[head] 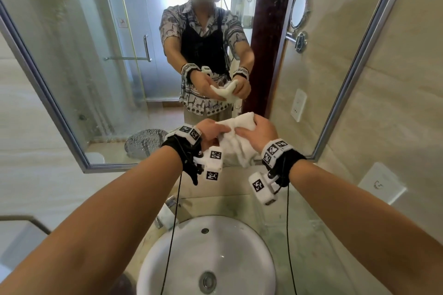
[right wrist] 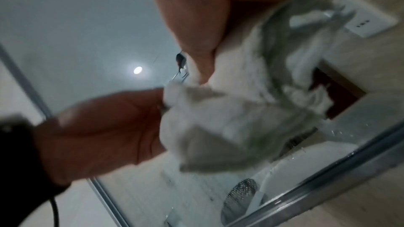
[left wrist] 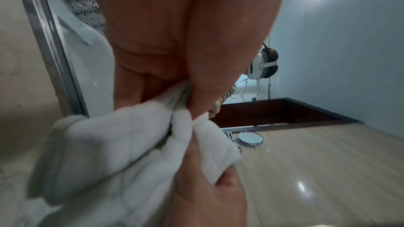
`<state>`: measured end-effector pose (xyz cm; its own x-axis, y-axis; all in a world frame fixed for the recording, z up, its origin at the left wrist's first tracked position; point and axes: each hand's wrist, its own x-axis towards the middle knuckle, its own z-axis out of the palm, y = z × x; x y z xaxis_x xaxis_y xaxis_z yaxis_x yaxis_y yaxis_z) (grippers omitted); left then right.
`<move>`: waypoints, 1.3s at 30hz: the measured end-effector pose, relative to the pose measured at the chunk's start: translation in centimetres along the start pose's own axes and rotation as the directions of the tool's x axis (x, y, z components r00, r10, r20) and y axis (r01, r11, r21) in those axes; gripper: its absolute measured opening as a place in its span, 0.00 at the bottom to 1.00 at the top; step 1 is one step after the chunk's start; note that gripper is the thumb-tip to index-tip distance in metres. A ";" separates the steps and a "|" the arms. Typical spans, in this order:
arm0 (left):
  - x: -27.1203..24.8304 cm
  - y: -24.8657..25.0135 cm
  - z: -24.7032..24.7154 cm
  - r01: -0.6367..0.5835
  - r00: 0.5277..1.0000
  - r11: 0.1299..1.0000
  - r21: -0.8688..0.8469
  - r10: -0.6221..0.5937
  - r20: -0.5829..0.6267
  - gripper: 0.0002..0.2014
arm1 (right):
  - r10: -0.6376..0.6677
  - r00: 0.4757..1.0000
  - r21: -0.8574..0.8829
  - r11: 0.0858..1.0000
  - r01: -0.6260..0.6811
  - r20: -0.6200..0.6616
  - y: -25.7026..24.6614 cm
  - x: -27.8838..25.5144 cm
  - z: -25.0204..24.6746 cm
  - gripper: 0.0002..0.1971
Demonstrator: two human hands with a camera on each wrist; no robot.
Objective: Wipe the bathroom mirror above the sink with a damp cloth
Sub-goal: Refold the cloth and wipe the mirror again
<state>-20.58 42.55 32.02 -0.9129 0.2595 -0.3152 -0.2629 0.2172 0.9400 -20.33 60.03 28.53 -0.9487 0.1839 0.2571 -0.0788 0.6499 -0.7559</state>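
Observation:
A white cloth (head: 236,137) is bunched between both hands, held in the air in front of the lower part of the wall mirror (head: 100,60). My left hand (head: 212,133) grips its left side and my right hand (head: 260,130) curls over its right side. In the left wrist view the cloth (left wrist: 122,153) fills the lower left, pinched by my left hand (left wrist: 190,82), with fingers of the other hand below. The right wrist view, blurred, shows the cloth (right wrist: 236,110) held by my right hand (right wrist: 203,32). The mirror reflects a person holding the cloth.
A round white sink (head: 208,256) sits directly below my arms, with a faucet (head: 167,208) at its back left. The mirror's metal frame (head: 359,60) runs along the right. A small round mirror (head: 299,9) and a wall switch plate (head: 381,184) are mounted on the right wall.

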 end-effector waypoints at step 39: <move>5.4 -3.3 -3.2 0.007 0.521 0.472 0.882 0.750 -0.406 0.46 | -0.236 0.911 -0.306 0.943 0.131 -0.339 1.5 4.8 -1.5 0.19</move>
<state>-25.63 40.22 27.65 -0.8001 -0.0838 0.5939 0.1448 0.9339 0.3269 -24.49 63.00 29.57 -0.7417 0.2640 0.6166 -0.1045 0.8626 -0.4950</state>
